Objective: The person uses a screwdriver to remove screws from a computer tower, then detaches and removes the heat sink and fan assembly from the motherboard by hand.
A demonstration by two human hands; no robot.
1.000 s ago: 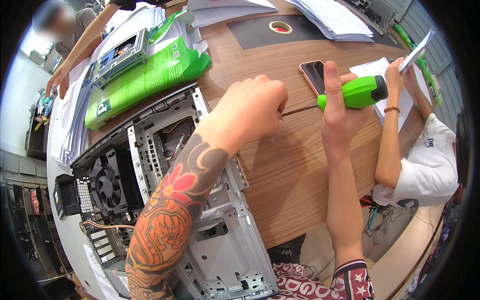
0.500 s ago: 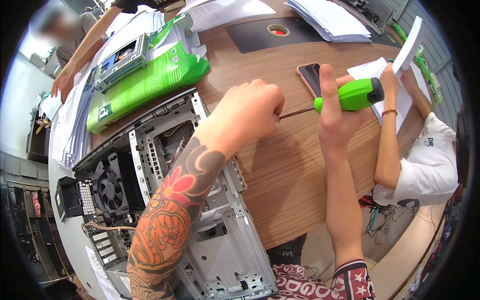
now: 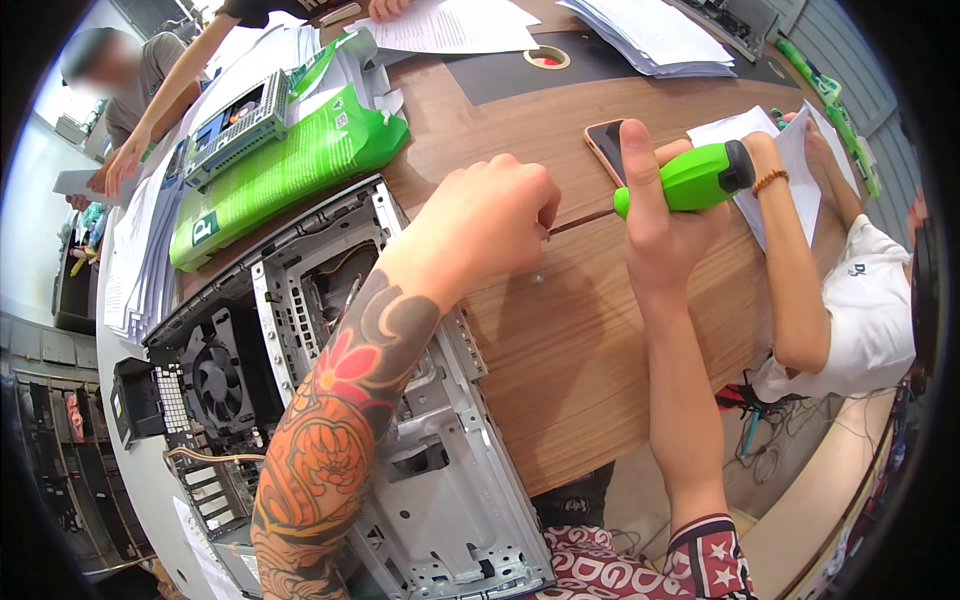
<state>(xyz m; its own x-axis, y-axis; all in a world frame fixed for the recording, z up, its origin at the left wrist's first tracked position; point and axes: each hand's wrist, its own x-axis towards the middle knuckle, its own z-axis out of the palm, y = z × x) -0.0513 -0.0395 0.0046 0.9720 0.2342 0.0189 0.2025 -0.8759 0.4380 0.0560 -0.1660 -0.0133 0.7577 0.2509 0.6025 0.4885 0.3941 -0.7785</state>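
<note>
So the inked left forearm (image 3: 340,440) came up from the bottom edge, angled right, over a stripped-open computer case (image 3: 450,510). The right forearm (image 3: 685,420) rose almost straight up beside it, above a wood-look table (image 3: 590,400). Left hand (image 3: 490,215) was knuckles-up with its fingers curled in by the driver's tip; they were partly hidden, so I couldn't tell if they pinched anything. Right hand (image 3: 665,235) had a green screwdriver (image 3: 700,178) in its grip, thumb sticking up across the front of the handle. The driver sat above the tabletop between the two hands: long axis mostly sideways, thin shaft pointing left and a bit down at the left fingers, dark butt end up to the right. Just behind the handle lay a phone (image 3: 606,150). Off to the right, a co-worker in a white shirt (image 3: 860,310) handled papers (image 3: 795,150). Farther back was a tape roll (image 3: 532,56).
</note>
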